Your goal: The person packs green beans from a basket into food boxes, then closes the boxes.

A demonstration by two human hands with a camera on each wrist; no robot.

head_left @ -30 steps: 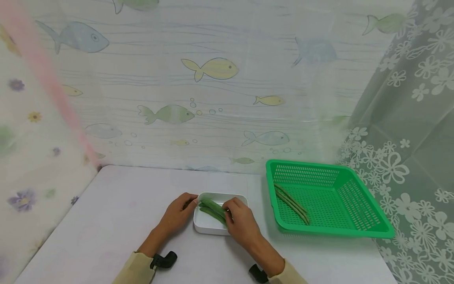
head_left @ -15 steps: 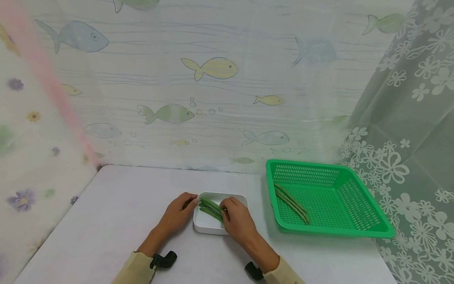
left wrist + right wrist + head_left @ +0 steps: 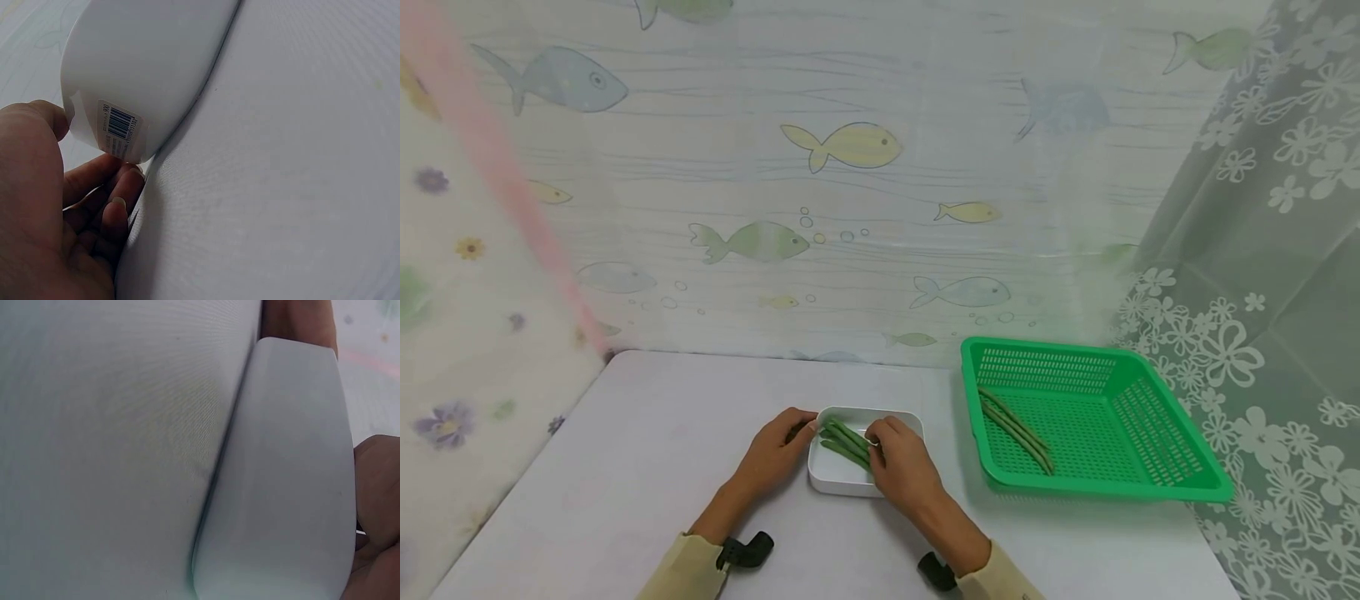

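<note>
A white rectangular dish (image 3: 838, 484) sits at the middle of the table, with a small bunch of long green beans (image 3: 847, 442) lying slantwise inside. My right hand (image 3: 907, 467) reaches over the dish's right side and pinches the beans near their right end, which the fingers hide. At the dish's left end, my left hand (image 3: 777, 448) holds it steady. In the left wrist view the thumb (image 3: 55, 119) lies at the rim, and the bent fingers touch the outer wall beside a barcode label (image 3: 120, 128). The right wrist view shows mostly the dish's outer wall (image 3: 281, 469).
To the right on the table (image 3: 685, 417) stands a green plastic basket (image 3: 1105, 493), holding several thin beans (image 3: 1017, 429) along its left side. A fish-patterned curtain (image 3: 850, 250) hangs behind the table, and a grey flowered curtain (image 3: 1285, 333) hangs at the right.
My right hand has shifted slightly left over the dish and then stayed nearly still. The beans have moved a little with it. My left hand keeps its place at the dish.
</note>
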